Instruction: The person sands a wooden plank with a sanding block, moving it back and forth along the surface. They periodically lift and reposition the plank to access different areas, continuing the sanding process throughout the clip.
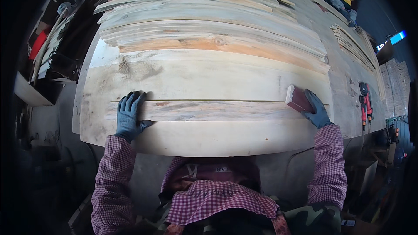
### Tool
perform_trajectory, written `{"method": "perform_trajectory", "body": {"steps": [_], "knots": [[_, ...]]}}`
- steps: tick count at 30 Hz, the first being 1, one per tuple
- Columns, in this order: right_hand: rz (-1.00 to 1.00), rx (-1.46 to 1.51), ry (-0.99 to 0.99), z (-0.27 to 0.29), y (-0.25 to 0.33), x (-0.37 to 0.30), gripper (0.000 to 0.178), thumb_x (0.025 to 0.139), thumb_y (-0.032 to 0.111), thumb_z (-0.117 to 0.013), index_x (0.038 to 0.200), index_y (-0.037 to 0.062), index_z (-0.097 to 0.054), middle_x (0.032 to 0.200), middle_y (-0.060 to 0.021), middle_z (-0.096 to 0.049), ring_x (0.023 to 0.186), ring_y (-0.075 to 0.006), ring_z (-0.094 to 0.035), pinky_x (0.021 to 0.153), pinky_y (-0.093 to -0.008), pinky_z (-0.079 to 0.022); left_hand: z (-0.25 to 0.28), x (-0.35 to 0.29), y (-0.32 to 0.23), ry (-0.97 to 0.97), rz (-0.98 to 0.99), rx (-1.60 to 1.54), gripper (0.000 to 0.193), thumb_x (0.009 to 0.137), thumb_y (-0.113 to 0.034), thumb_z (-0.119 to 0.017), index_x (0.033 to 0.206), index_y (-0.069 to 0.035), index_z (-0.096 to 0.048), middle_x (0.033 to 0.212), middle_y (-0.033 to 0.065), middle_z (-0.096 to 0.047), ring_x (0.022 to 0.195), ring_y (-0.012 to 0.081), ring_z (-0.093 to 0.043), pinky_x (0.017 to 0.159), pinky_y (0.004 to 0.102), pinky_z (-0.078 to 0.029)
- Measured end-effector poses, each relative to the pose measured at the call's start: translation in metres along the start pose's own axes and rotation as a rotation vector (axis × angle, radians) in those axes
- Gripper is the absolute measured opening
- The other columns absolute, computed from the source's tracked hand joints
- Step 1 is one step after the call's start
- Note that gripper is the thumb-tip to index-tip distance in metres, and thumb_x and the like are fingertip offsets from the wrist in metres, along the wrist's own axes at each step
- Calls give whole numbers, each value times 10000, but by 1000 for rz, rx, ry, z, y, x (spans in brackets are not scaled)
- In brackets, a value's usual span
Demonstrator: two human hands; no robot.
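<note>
A narrow wooden plank point(209, 110) with greyish and brown streaks lies lengthwise before me on the pale worktable board. My left hand point(129, 115), in a blue-grey glove, rests over the plank's left end, fingers stretched past the far edge and thumb spread out near the close edge. At the right end, my right hand point(318, 109), gloved alike, is closed around a dark red sanding block point(298, 99) with a pale end face. The block sits on or just above the plank; its underside is hidden.
Beyond the plank, many long boards point(209, 30) lie in overlapping rows. Red-and-black hand tools point(366, 104) lie at the table's right side, with thin wood strips point(352, 45) farther back. Another person point(339, 0) is at the far right. Boards and clutter stand at left.
</note>
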State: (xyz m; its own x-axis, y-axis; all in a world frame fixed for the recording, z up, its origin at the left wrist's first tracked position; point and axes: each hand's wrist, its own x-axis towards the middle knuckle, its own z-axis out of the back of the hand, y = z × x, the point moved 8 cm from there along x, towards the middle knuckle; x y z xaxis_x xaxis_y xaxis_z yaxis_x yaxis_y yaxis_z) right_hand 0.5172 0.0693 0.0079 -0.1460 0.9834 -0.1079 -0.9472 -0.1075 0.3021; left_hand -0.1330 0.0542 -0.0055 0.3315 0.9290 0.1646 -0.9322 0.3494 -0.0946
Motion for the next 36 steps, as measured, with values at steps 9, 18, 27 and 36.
{"method": "perform_trajectory", "body": {"steps": [9, 18, 27, 36], "knots": [[532, -138, -132, -96, 347, 60, 838, 774, 498, -757, 1494, 243, -411, 1517, -82, -413, 1367, -315, -394, 1115, -629, -257, 6, -2, 0, 8, 86, -95, 1201, 649, -506, -841, 1563, -22, -229, 1565, 177, -354, 1396, 381, -376, 1181, 509, -269], [516, 159, -366, -81, 335, 64, 729, 873, 453, -684, 1514, 220, -425, 1489, -178, -422, 1355, -374, -406, 1131, -525, -311, 30, 11, -28, 5, -65, -219, 1255, 616, -754, -766, 1577, -123, -263, 1585, 223, -284, 1449, 454, -261, 1186, 558, -237], [-275, -334, -465, -54, 43, 51, 677, 961, 508, -545, 1542, 202, -377, 1519, -171, -423, 1393, -371, -382, 1177, -510, -259, -3, 88, -143, 189, -178, 21, 895, 821, -572, -692, 1550, -200, -331, 1425, 220, -442, 1305, 422, -423, 1098, 546, -325], [-236, -288, -416, -66, 19, 56, 590, 990, 461, -522, 1507, 187, -443, 1540, -151, -429, 1411, -339, -393, 1171, -496, -270, -52, 118, -384, 103, -392, -202, 770, 840, -554, -643, 1493, -208, -426, 1489, 216, -392, 1324, 373, -406, 1122, 584, -294]]}}
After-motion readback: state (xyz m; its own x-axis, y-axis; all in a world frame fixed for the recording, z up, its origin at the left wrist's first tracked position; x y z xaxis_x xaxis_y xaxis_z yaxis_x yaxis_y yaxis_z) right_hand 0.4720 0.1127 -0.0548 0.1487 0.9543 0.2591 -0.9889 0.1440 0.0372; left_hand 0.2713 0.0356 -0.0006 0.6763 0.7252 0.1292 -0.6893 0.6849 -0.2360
